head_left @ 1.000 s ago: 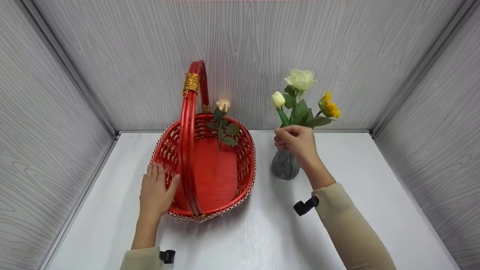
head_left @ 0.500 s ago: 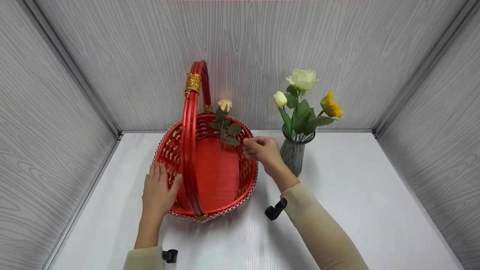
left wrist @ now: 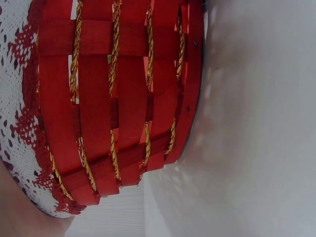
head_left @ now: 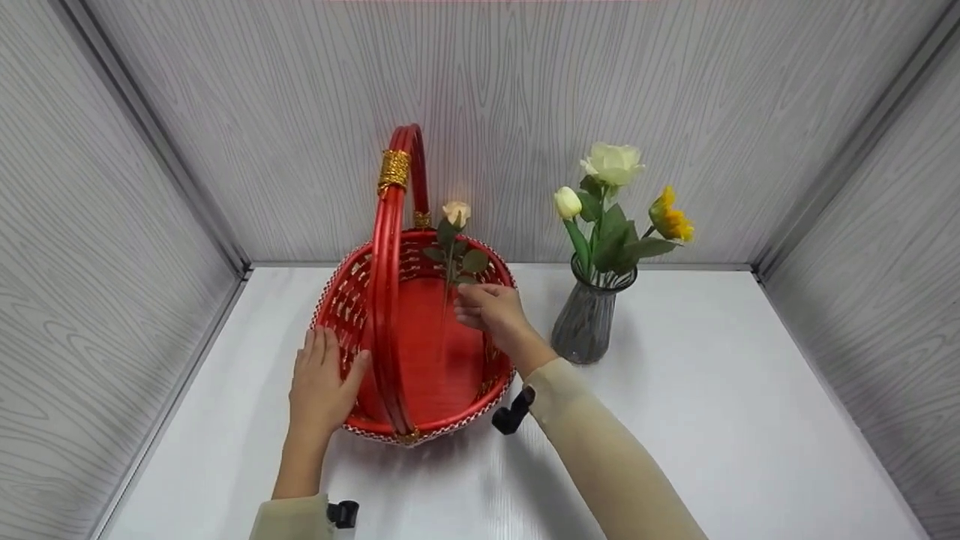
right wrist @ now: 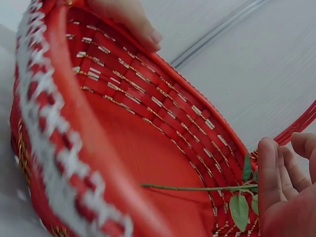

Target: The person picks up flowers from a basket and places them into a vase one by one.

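A red woven basket (head_left: pixel 420 375) with a tall arched handle stands on the white table, its rim edged in red-and-white trim. Inside it a peach rose (head_left: pixel 457 214) leans on the far wall, green stem across the bottom. My left hand (head_left: pixel 321 382) rests on the basket's left rim with fingers fairly straight. Over the right part of the basket, my right hand (head_left: pixel 491 311) is beside the rose's lower leaves; in the right wrist view its loosely bent fingers (right wrist: pixel 269 170) stand apart from the thumb. Whether they touch the rose, I cannot tell.
Right of the basket stands a grey glass vase (head_left: pixel 585 322) with a white rose (head_left: pixel 613 164), a pale tulip (head_left: pixel 568 203) and a yellow flower (head_left: pixel 671 215). Grey wood-patterned panels (head_left: pixel 510 90) close off the back and sides.
My right hand has moved left, from in front of the vase to inside the basket by the rose. The left hand stays on the rim. The view has shifted slightly.
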`<state>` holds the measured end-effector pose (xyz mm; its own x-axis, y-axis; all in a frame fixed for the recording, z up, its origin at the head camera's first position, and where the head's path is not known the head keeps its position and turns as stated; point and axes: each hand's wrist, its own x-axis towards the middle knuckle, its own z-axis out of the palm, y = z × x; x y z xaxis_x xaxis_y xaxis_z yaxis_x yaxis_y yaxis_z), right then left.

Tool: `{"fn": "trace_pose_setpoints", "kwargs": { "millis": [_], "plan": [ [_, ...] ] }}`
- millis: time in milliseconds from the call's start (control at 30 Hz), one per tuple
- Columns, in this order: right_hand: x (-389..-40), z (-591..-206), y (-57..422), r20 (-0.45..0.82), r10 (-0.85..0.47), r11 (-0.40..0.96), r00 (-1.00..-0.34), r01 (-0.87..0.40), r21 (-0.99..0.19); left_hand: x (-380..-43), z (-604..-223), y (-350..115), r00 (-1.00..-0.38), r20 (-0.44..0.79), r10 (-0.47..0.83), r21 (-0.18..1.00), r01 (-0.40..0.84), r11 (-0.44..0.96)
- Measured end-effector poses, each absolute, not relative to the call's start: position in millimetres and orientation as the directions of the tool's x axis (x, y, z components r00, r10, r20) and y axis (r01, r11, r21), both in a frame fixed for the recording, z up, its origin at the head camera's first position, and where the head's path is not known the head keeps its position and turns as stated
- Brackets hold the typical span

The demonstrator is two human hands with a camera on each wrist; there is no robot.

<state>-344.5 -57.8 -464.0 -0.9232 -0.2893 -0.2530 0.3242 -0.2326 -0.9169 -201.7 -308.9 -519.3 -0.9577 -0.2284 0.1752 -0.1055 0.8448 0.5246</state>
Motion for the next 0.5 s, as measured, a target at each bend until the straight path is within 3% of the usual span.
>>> {"fn": "trace_pose_setpoints", "kwargs": {
  "millis": [233,500],
  "plan": [
    [-353.8,-474.0,-76.3,-0.381,-0.257,-0.323,-0.888,0.451,-0.832,-201.7,-518.0,-308.8,-0.956,0.184,-0.226,0.524,-0.099,0.846],
    [-358.9,-486.9,-84.7,-0.476,-0.201,-0.325,-0.856,0.517,-0.792,-200.7,-516.2,-307.7,-0.957,0.175,-0.232,0.526,-0.109,0.844]
  ]
}}
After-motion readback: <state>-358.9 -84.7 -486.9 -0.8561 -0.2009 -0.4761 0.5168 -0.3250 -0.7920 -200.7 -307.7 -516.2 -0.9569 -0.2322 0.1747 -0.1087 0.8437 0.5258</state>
